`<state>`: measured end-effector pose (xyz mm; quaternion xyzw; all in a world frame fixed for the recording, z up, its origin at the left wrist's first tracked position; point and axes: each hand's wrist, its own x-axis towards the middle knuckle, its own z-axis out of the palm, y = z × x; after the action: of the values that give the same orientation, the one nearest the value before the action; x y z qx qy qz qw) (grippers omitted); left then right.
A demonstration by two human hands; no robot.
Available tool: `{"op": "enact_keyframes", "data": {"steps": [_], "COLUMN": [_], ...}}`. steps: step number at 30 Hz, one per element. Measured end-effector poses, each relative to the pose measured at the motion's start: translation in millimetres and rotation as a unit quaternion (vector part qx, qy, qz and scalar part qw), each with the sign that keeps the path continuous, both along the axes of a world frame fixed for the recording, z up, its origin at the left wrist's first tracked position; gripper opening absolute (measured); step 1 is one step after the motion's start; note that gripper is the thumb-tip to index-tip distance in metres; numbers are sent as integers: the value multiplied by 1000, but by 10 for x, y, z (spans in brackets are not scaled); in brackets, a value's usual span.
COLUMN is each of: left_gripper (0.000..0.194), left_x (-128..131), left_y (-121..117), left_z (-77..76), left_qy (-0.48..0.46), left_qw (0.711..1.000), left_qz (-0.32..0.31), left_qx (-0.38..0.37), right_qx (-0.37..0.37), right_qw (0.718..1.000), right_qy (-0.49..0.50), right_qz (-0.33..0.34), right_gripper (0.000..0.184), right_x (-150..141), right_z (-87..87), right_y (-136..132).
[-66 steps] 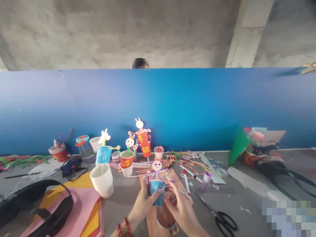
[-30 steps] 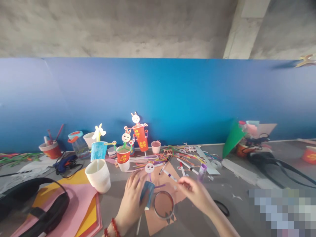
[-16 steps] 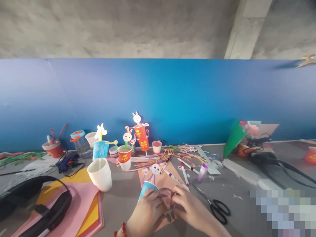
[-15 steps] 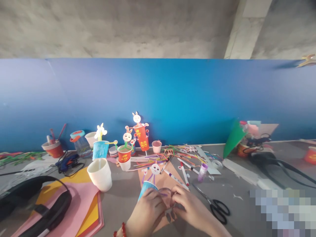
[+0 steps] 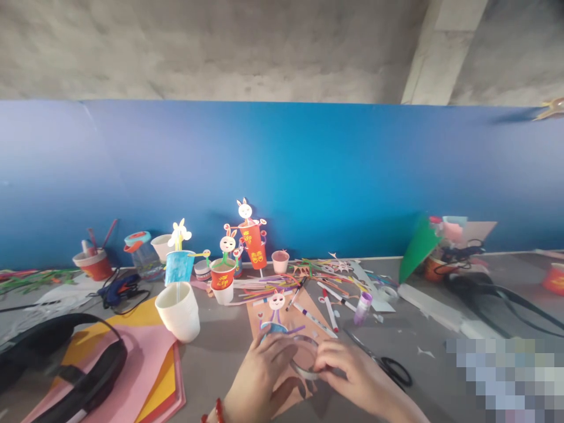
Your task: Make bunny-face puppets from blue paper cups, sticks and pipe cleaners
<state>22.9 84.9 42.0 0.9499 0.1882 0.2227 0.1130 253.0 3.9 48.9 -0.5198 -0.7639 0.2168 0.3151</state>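
My left hand (image 5: 267,370), a red bead bracelet at its wrist, curls over a blue paper cup (image 5: 274,326), hiding most of the cup. A white bunny face (image 5: 277,300) with purple pipe-cleaner arms rises from that cup. My right hand (image 5: 348,367) pinches the right side of a ring-shaped tape roll (image 5: 307,372). The left fingers also reach the roll's left edge. Under both hands lies a brown sheet (image 5: 259,314). Black-handled scissors (image 5: 395,370) lie right of my right hand, partly behind it.
Markers (image 5: 328,311), a purple glue stick (image 5: 363,308) and several pipe cleaners (image 5: 282,283) lie beyond my hands. A white cup (image 5: 178,314), coloured paper (image 5: 150,346) and black headphones (image 5: 106,364) occupy the left. Bunny-topped red cups (image 5: 250,241) stand near the blue partition (image 5: 326,182).
The tape roll has turned so its round opening shows more. My right hand has shifted slightly right and down. The blue cup's rim has tilted, and one purple arm now extends right.
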Motion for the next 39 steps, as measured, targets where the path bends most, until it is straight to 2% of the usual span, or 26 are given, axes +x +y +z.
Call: {"op": "enact_keyframes", "data": {"steps": [3,6,8,11,15,19,22,25,28,32,35,39], "left_gripper": [57,66,62,48,42,39,21,15,13,16,18,21], "left_x": [-25,-29,-6,40,29,13,77,143,147,106,89,91], "left_y": [13,38,57,70,24,-65,-101,-98,-85,-84,-94,-112], "left_z": [-73,-149,-178,-164,-22,77,-15,-164,-243,-249,-241,-241], "left_qy": [39,59,69,89,56,-4,-32,-72,-80,-87,-88,-87], "left_qw": [999,995,993,992,996,999,995,994,995,996,996,995], "left_qz": [13,50,66,71,62,-42,-95,-77,-55,-8,-5,5], "left_qx": [32,59,63,53,42,15,-10,0,-6,-22,-26,-47], "right_qx": [-17,-17,-24,-57,-73,-25,14,36,46,62,83,93], "right_qw": [1000,1000,1000,998,997,999,998,994,984,953,947,943], "right_qy": [-20,-9,8,24,28,42,64,98,165,277,286,286], "right_qz": [-6,-8,0,6,-21,-15,-18,-33,-58,-106,-125,-143], "right_gripper": [27,24,22,30,26,23,21,23,32,19,12,9], "right_x": [40,77,90,70,-11,-78,-100,-128,-197,-335,-406,-451], "right_z": [14,28,29,-8,-118,-203,-228,-256,-327,-476,-550,-541], "right_y": [-7,-55,-108,-180,-187,-89,-10,30,32,12,-6,-9]}}
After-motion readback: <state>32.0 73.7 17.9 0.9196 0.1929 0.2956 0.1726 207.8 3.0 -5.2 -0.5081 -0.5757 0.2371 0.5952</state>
